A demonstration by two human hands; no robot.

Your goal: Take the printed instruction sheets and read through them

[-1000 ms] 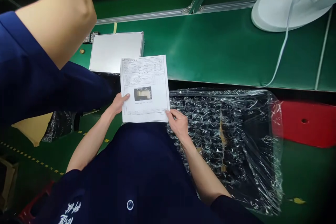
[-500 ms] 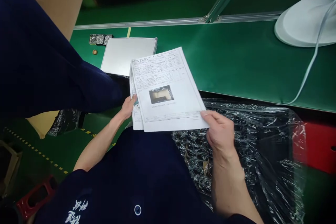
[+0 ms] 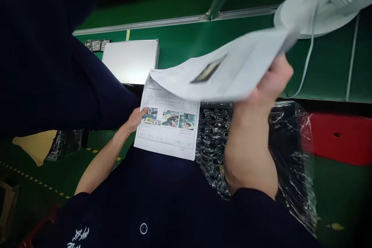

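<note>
Green tabletop [image 3: 247,66], metal plate [image 3: 130,60] at left, white lamp base [image 3: 305,15] at right.
We note the left hand [image 3: 136,118] pinching the lower sheet [image 3: 167,135] at its left edge; the right hand [image 3: 261,97] grips the lifted top sheet [image 3: 232,69], blurred, above it.

Right hand [image 3: 261,97] lifts the top sheet [image 3: 232,69]; left hand [image 3: 135,118] holds the second sheet [image 3: 168,131].

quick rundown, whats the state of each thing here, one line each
top sheet: lifted and curled up, blurred, pinched in the right hand
second sheet: flat, photos showing, left hand holding its left edge
metal tray: lying flat on the green bench
plastic-wrapped bundle: wrapped, crinkled film
</note>
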